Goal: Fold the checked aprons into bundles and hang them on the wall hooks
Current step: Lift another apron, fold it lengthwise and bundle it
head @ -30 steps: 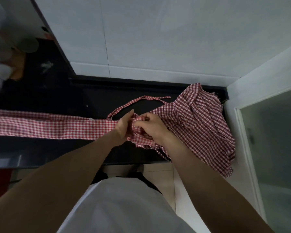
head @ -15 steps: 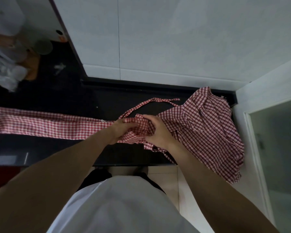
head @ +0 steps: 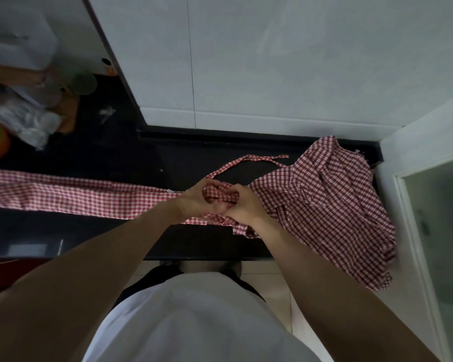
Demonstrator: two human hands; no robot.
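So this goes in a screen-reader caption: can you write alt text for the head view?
Both hands, left hand and right hand, grip the end of a long folded red-checked apron on a black counter. A second, crumpled checked apron lies to the right, draping over the counter's edge.

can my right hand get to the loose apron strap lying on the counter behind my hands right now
Probably yes. The strap lies bare on the black counter just beyond the right hand, nothing between, though that hand grips the rolled apron end.

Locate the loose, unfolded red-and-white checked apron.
In the head view, the loose red-and-white checked apron lies crumpled at the right end of the black counter, spilling over its front edge beside the right hand.
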